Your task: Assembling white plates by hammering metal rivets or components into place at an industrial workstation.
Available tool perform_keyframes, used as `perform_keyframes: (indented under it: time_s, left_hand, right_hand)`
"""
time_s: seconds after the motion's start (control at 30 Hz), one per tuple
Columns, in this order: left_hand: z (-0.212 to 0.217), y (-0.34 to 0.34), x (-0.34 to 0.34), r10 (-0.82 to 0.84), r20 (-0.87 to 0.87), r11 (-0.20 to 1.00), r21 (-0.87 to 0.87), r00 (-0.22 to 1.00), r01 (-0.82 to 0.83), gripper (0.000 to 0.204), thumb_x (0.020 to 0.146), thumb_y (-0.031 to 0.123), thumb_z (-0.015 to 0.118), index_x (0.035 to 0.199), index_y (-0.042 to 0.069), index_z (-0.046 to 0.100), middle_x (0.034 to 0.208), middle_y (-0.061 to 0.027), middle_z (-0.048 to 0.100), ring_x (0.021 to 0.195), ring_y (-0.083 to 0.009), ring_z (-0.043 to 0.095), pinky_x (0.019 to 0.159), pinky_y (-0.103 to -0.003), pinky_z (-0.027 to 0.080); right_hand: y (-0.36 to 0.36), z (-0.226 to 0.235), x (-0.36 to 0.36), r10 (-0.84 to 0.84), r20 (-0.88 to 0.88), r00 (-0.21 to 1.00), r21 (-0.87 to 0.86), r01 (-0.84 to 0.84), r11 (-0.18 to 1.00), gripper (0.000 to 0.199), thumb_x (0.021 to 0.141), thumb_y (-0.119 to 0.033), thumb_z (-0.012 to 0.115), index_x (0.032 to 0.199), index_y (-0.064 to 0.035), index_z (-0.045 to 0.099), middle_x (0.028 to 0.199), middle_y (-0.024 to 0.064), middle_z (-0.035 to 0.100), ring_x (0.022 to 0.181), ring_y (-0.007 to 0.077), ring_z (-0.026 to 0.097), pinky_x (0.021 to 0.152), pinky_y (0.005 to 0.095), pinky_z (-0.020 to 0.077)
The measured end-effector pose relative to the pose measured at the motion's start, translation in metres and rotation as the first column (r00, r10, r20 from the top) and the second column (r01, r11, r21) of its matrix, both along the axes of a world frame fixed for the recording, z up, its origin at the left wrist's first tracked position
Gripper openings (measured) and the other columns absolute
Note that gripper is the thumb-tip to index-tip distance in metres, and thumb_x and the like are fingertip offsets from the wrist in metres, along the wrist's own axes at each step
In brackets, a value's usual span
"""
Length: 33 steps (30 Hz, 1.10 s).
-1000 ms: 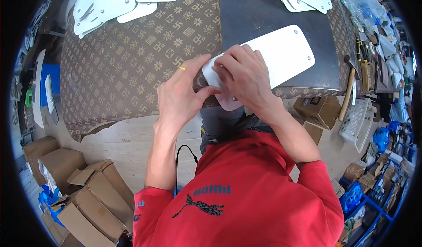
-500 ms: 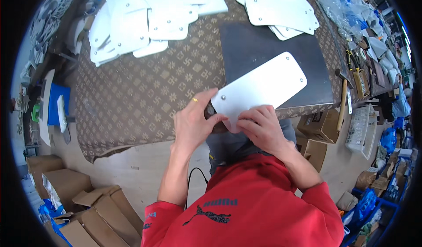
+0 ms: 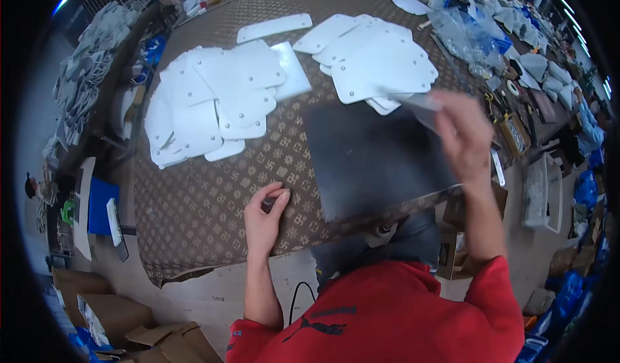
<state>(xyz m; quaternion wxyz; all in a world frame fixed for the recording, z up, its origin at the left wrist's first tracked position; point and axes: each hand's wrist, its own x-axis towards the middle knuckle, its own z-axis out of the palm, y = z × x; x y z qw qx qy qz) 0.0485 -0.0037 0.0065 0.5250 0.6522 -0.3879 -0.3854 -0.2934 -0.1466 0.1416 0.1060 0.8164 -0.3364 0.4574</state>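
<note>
Cluttered workshop, desk [image 3: 206, 214] draped in brown patterned cloth. Near the front edge, left hand [image 3: 266, 217] resting palm down on the cloth, fingers [image 3: 279, 198] pinched together on a small dark cylindrical object [image 3: 267, 203]. To the right, a dark grey mat [image 3: 368, 159] lying flat on the cloth. Above the mat's far right corner, right hand [image 3: 464, 137] raised and blurred, fingers closed on the edge of a thin white plate [image 3: 420, 101], itself blurred, held just over a fanned pile of white plates [image 3: 371, 56]. Further left, a second heap of white plates [image 3: 206, 104], well apart from both hands. Cardboard boxes [image 3: 123, 324] on the floor at lower left; red sleeves and torso at bottom.
</note>
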Motion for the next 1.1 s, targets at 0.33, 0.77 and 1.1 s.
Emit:
perform_keyframes:
  time_s: [0.33,0.77,1.1]
  left_hand:
    - [0.047,-0.209,0.044,0.170,0.832,0.985,-0.149,0.528,-0.083,0.043,0.094,0.028,0.072,0.123,-0.002,0.065,0.114,-0.0212,0.071,0.103,-0.0380,0.070,0.086,-0.046,0.056]
    - [0.040,-0.310,0.047,-0.016,0.947,0.933,0.129,0.321,-0.335,0.080,0.075,0.039,0.089,0.133,0.001,0.050,0.137,-0.0287,0.053,0.105,-0.0445,0.068,0.088,-0.049,0.058]
    - [0.092,-0.254,0.092,0.100,0.712,0.989,-0.148,0.695,0.009,0.042,0.086,0.019,0.078,0.118,-0.005,0.067,0.086,-0.0124,0.069,0.078,-0.0193,0.066,0.065,-0.035,0.053]
  right_hand:
    - [-0.139,0.009,-0.023,0.139,-0.001,0.990,-0.172,-0.137,0.976,0.025,0.090,-0.002,0.071,0.115,-0.0058,0.073,0.109,0.0135,0.074,0.101,0.0293,0.071,0.090,0.0373,0.0558]
    - [-0.068,-0.147,-0.024,-0.006,-0.229,0.973,0.542,0.132,0.830,0.055,0.090,-0.029,0.076,0.137,-0.0077,0.059,0.149,0.0216,0.049,0.137,0.0396,0.049,0.112,0.0484,0.0410]
    - [-0.163,-0.169,-0.004,-0.041,-0.110,0.993,0.426,0.084,0.901,0.061,0.092,-0.035,0.074,0.143,-0.0067,0.056,0.151,0.0260,0.045,0.138,0.0431,0.047,0.115,0.0475,0.0393]
